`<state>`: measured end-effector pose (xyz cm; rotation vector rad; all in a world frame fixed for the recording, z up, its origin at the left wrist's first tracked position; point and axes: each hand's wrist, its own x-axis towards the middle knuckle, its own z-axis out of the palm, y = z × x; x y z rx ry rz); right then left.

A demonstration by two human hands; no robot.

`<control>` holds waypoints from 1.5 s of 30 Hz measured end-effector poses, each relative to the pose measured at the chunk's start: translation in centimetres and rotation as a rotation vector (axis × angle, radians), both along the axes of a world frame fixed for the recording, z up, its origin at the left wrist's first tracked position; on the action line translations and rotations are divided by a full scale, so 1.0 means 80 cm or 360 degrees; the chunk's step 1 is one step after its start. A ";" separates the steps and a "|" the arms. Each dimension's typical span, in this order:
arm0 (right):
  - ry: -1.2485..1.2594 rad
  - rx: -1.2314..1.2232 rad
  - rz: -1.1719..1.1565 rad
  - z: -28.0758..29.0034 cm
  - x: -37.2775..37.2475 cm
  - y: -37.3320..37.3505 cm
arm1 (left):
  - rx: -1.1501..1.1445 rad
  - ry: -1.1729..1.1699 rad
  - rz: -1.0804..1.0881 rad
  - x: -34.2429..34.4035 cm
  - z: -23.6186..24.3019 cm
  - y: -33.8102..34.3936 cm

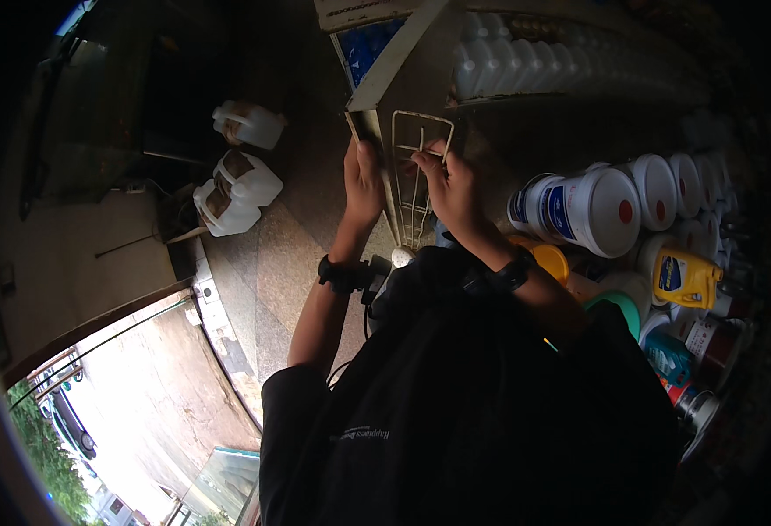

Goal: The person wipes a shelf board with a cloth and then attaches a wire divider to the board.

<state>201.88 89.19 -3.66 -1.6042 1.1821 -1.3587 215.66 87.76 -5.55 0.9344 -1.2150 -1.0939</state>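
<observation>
My left hand (364,181) is closed round the left edge of a long, narrow pale metal panel (388,188), its thumb resting on the front. The panel stretches from the shelf corner down toward my chest. To the right of it is a cream-coloured wire rack (422,114), a tall looped frame with cross wires. My right hand (456,188) pinches the rack between thumb and fingers, near a cross wire. Some of the right fingers are hidden behind the wires. Dim light hides how the rack meets the panel.
Translucent plastic jugs (243,188) stand on the floor to the left. White buckets (603,212) and a yellow jug (685,278) are stacked at right. Rows of clear bottles (526,70) fill a shelf ahead. A bright doorway (153,377) opens at lower left.
</observation>
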 end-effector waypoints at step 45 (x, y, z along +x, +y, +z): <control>-0.0237 0.0659 0.0737 -0.050 -0.068 -0.046 | -0.0008 -0.0084 -0.0150 -0.025 -0.011 -0.022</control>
